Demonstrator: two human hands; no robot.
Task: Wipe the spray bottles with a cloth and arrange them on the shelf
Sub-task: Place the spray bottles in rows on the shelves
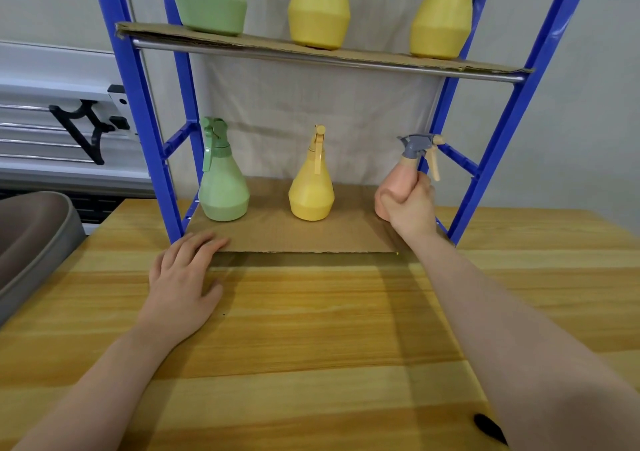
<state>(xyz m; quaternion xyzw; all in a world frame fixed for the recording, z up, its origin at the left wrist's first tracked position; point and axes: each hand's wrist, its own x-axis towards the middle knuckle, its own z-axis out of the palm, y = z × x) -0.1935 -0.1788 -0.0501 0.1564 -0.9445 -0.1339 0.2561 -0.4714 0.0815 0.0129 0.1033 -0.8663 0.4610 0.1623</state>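
pink bottle (393, 187) in right hand (410, 205)

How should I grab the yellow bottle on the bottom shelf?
Wrap your fingers round the narrow upper part of the yellow spray bottle, just under its trigger head, coming from the front. It stands upright, open space on both sides, and the body narrows upward, so the slim part probably fits a hand better than the wide base.

A grey chair (31, 243) stands left of the wooden table (311, 329).
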